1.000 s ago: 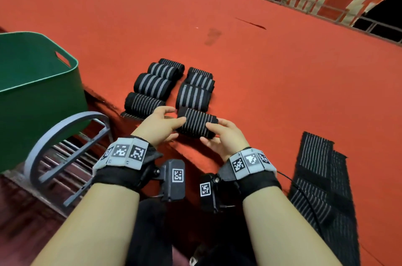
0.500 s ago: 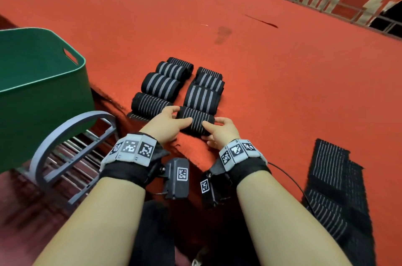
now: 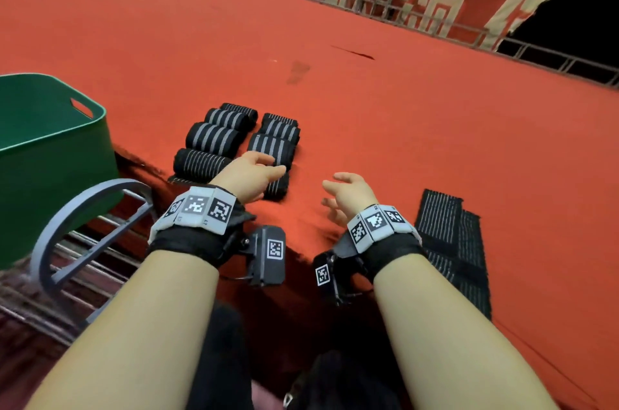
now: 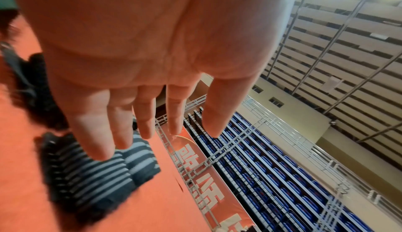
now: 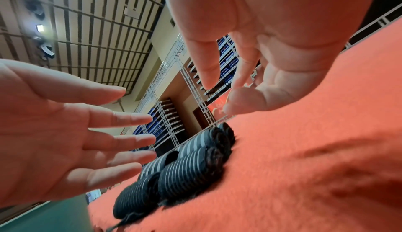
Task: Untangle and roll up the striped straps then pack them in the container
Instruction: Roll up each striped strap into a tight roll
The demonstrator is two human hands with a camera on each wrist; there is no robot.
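Eight rolled straps (image 3: 214, 138) are laid out in two short rows on the red carpet (image 3: 402, 128), just beyond the left hand (image 3: 249, 177). The nearest roll (image 3: 276, 188) sits directly under that hand's spread fingers; whether it is being touched cannot be told from the head view, and the left wrist view shows the fingers straight and holding nothing. The right hand (image 3: 348, 192) is held apart from the rolls, fingers loosely open and empty.

Rolling is judged to be largely done. At least two flat straps (image 3: 449, 242) (still unrolled, one overlapping the other) are left lying to the outside of the right wrist. The green container (image 3: 50, 148) stands well to the left of the left hand, and no rolls can be seen inside it from here, so packing is judged not yet begun. A grey metal frame (image 3: 77, 218) lies below the container, near the left forearm.
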